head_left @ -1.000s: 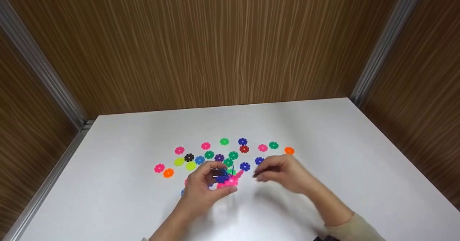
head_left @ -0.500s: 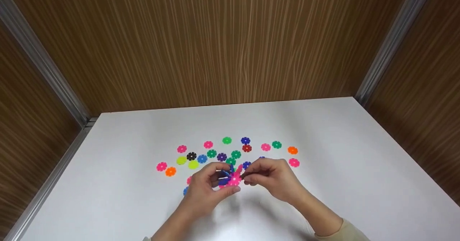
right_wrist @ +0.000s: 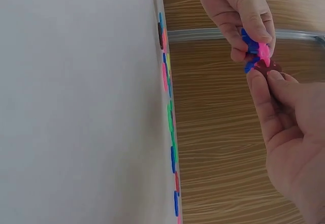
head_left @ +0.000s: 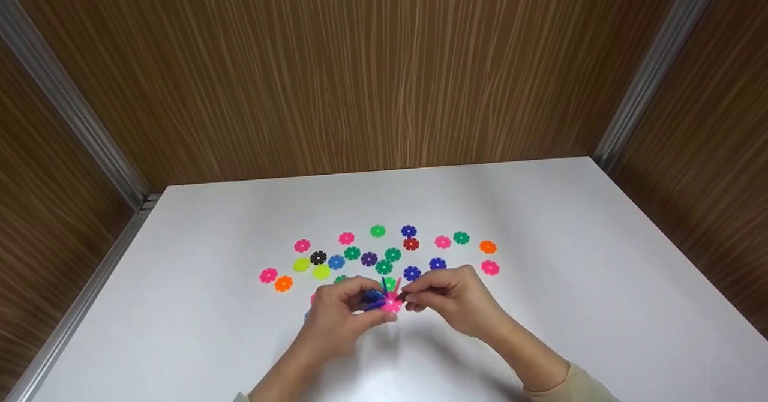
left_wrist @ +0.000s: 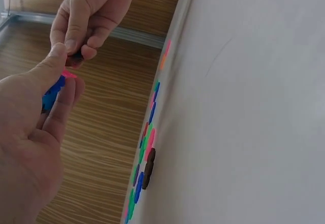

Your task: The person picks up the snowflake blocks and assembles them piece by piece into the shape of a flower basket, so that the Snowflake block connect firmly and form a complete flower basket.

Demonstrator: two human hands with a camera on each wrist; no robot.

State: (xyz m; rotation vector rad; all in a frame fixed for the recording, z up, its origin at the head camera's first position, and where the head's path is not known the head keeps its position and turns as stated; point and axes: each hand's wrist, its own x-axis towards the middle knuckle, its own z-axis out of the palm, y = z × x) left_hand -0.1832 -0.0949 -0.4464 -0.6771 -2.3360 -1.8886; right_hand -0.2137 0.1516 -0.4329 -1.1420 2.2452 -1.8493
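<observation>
My left hand (head_left: 342, 315) grips a small cluster of joined notched discs. Its blue discs (right_wrist: 249, 40) lie inside the fingers, and a bright pink disc (head_left: 392, 302) faces outward by the thumb. My right hand (head_left: 459, 300) pinches a dark brown notched disc (right_wrist: 267, 68) between thumb and fingertips. The brown disc's edge meets the pink disc in the right wrist view. In the left wrist view the left hand (left_wrist: 45, 112) covers most of the cluster, with some blue showing past the thumb.
Several loose notched discs lie flat on the white table (head_left: 210, 330) beyond the hands, among them a black disc (head_left: 318, 258), a red disc (head_left: 411, 244) and an orange disc (head_left: 488, 247). Wood-grain panels (head_left: 384, 72) stand behind the table and at both sides.
My right hand has moved left with the brown disc, from apart to right against the pink disc. The left hand has stayed nearly in place, its cluster slightly turned.
</observation>
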